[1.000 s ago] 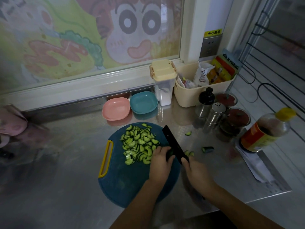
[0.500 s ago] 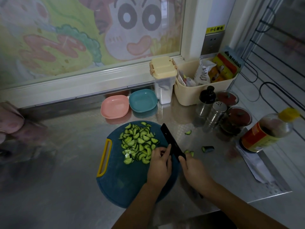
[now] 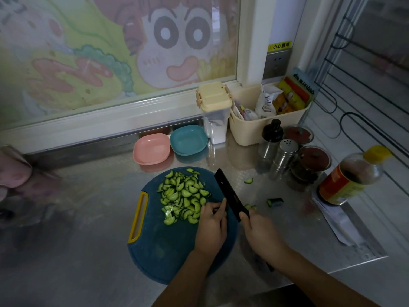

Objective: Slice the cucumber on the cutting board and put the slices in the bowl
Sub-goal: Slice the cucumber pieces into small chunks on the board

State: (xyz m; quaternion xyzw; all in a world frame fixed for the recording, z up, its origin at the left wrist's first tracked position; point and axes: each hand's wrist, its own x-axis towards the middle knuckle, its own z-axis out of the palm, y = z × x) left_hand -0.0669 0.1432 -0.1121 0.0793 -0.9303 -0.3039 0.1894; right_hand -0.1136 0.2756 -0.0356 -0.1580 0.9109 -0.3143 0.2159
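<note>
A round blue cutting board [image 3: 168, 251] with a yellow handle lies on the steel counter. A heap of green cucumber slices [image 3: 183, 196] covers its far half. My right hand [image 3: 263, 235] grips the handle of a black knife [image 3: 230, 193], whose blade points away over the board's right edge. My left hand [image 3: 212, 224] sits just left of the blade with its fingers curled over a small dark cucumber piece, index finger against the blade. Behind the board stand a pink bowl [image 3: 151, 149] and a teal bowl [image 3: 188, 140], both holding nothing.
Stray cucumber bits [image 3: 249, 180] and an end piece [image 3: 274, 202] lie on the counter right of the board. Shakers [image 3: 284, 156], jars, a sauce bottle [image 3: 347, 178], a lidded canister [image 3: 214, 111] and a cream basket [image 3: 265, 127] crowd the right and back.
My left hand has slid slightly towards the slice heap and its index finger now lies along the blade. The knife has barely moved.
</note>
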